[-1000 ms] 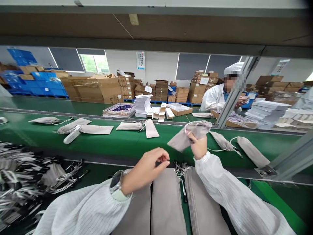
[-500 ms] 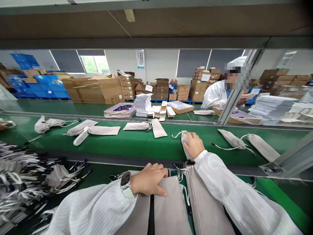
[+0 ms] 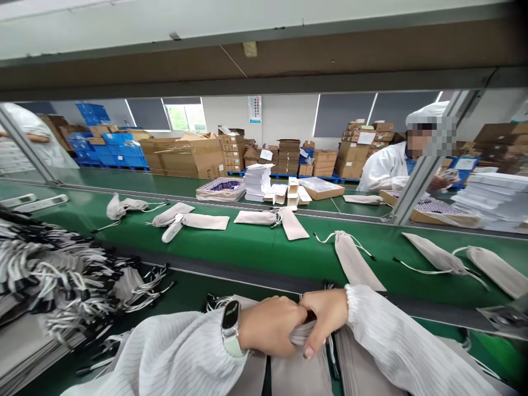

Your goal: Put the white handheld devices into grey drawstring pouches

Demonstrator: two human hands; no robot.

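Observation:
Close in front of me, my left hand (image 3: 274,325) has its fingers curled on the gathered top of a beige drawstring pouch (image 3: 301,374), lying on a pile of like pouches. My right hand (image 3: 325,318) meets it there, thumb down over the bunched cloth and fingers partly hidden. The fingertips of both hands are close together at the pouch's mouth. To the right lies another pile of pouches (image 3: 365,363), partly under my right sleeve. Beyond my right hand, a single pouch (image 3: 357,258) rests on the green conveyor belt (image 3: 256,256) with its white cords spread.
More pouches (image 3: 208,221) lie along the belt, one beside a white device (image 3: 172,230). A large heap of pouches (image 3: 61,280) with tangled cords fills the left. A metal post (image 3: 424,165) rises at right. Across the belt, a person in white (image 3: 385,165) handles something.
My right hand has let go of a pouch on the belt and come back to the pile. My left hand has gone from lying flat to curled on the pouch's top. The view has shifted left.

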